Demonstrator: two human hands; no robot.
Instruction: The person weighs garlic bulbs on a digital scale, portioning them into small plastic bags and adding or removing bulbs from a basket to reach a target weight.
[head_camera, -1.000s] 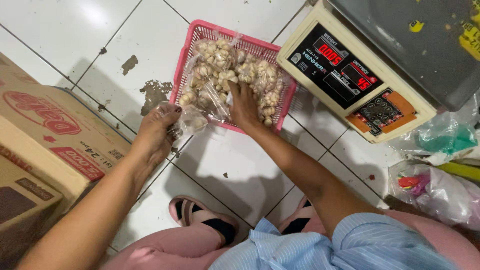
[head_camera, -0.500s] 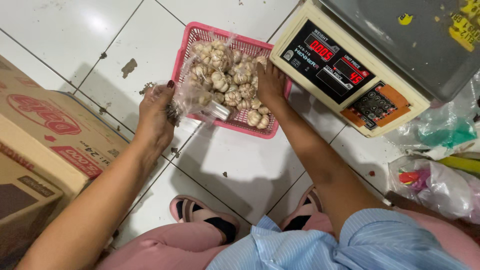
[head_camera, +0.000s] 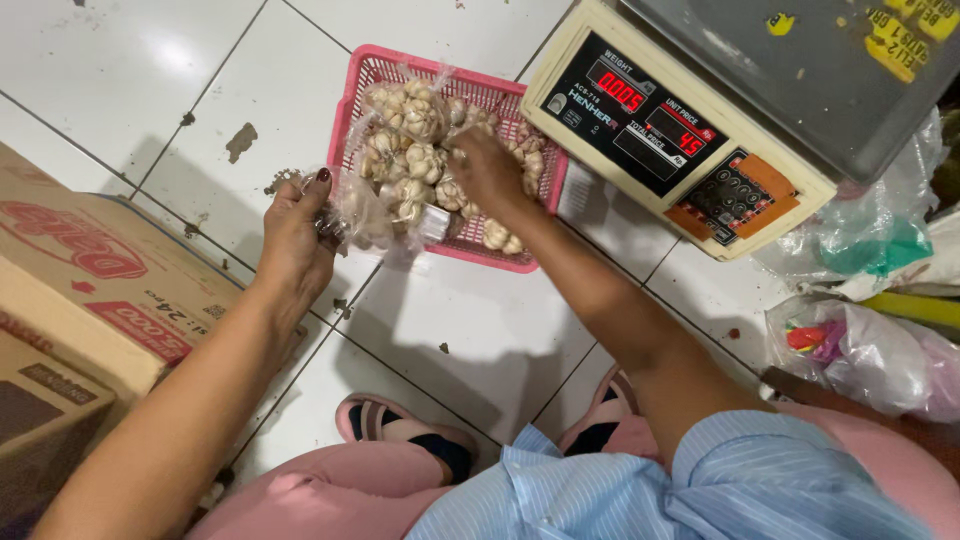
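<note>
A pink plastic basket (head_camera: 362, 85) full of garlic bulbs (head_camera: 500, 235) sits on the white tiled floor. My left hand (head_camera: 295, 235) grips the edge of a clear plastic bag (head_camera: 395, 150) that holds several garlic bulbs and lies over the basket's left side. Inside the basket, my right hand (head_camera: 487, 170) rests on the loose garlic next to the bag; whether it grips a bulb is hidden.
A cream digital scale (head_camera: 680, 130) with a steel pan stands right of the basket. A brown cardboard box (head_camera: 80, 290) is at the left. Plastic bags (head_camera: 860, 340) lie at the right. My pink-clad knees and sandalled feet (head_camera: 400, 435) are below.
My left hand has lifted the bag's edge and moved up toward the basket. My right hand shifted from the basket's right rim back into the garlic at its middle.
</note>
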